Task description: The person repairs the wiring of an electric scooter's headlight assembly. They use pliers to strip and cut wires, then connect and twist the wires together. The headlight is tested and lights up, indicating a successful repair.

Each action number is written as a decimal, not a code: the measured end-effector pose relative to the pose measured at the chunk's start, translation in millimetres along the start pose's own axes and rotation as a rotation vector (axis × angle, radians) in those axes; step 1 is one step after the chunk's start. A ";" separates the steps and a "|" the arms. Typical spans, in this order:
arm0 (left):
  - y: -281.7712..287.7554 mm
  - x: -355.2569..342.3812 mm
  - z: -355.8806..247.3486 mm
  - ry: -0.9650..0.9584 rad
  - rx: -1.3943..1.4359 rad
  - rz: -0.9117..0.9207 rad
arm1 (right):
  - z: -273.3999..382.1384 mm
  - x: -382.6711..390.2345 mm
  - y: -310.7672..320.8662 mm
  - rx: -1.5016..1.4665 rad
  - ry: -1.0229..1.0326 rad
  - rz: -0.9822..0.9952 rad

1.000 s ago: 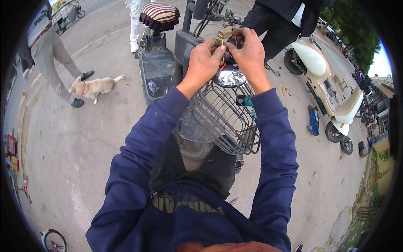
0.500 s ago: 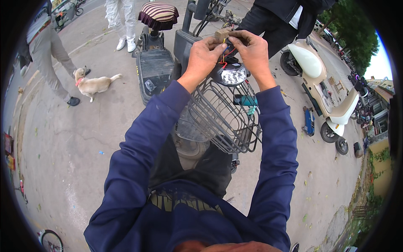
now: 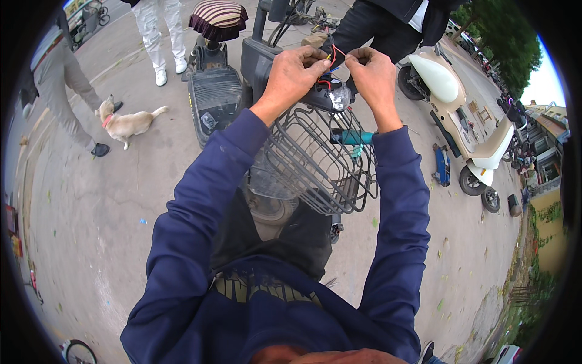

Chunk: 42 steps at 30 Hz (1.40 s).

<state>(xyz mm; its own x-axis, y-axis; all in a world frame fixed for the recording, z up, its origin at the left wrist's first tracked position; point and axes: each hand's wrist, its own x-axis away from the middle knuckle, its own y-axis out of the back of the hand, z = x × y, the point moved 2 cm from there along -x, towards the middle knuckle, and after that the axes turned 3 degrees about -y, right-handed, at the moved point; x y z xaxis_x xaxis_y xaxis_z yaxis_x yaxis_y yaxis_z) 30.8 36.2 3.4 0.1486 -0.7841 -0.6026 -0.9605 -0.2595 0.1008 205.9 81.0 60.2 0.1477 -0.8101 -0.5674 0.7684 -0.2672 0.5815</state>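
Grey-beige pavement (image 3: pixel 151 255) is stretching across this outdoor space, and scattered leaves (image 3: pixel 374 222) are dotting it. A pale ground line (image 3: pixel 120 65) is running along the upper left. On the right, a leafy green tree (image 3: pixel 506 45) is rising beside bright sky (image 3: pixel 548 79). Below, low buildings (image 3: pixel 548 158) are lining the edge — and greenery (image 3: pixel 550 212) is clinging to a yellowish wall (image 3: pixel 550 233) — while soft daylight is falling evenly.
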 end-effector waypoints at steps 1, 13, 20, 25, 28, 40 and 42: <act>-2.1 -0.9 -1.2 -0.012 -0.012 0.009 | -1.9 -2.7 2.2 0.024 -0.031 0.047; -11.8 -8.6 -5.0 -0.099 -0.286 -0.001 | -21.4 -0.6 -1.5 -0.635 -0.381 0.428; -10.7 -10.5 -6.0 -0.103 -0.340 -0.016 | -22.4 0.0 -6.2 -0.685 -0.350 0.446; -12.8 -11.5 -4.8 -0.109 -0.366 -0.041 | -21.5 -0.9 -6.9 -0.592 -0.223 0.411; -13.3 -11.6 -5.1 -0.111 -0.389 -0.047 | -21.1 -1.6 -9.3 -0.508 -0.131 0.360; -12.4 -12.2 -6.9 -0.115 -0.412 -0.044 | -11.9 -15.0 3.2 -0.196 0.131 0.388; -12.7 -12.7 -2.3 -0.149 -0.396 -0.064 | -7.8 -15.9 4.1 -0.128 0.176 0.362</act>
<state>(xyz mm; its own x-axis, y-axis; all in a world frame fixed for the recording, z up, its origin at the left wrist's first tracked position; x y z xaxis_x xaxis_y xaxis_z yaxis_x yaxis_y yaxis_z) 41.6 48.2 11.6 0.1414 -0.6772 -0.7221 -0.7813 -0.5243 0.3387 211.5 96.9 67.0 0.5183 -0.7352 -0.4368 0.7164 0.0943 0.6913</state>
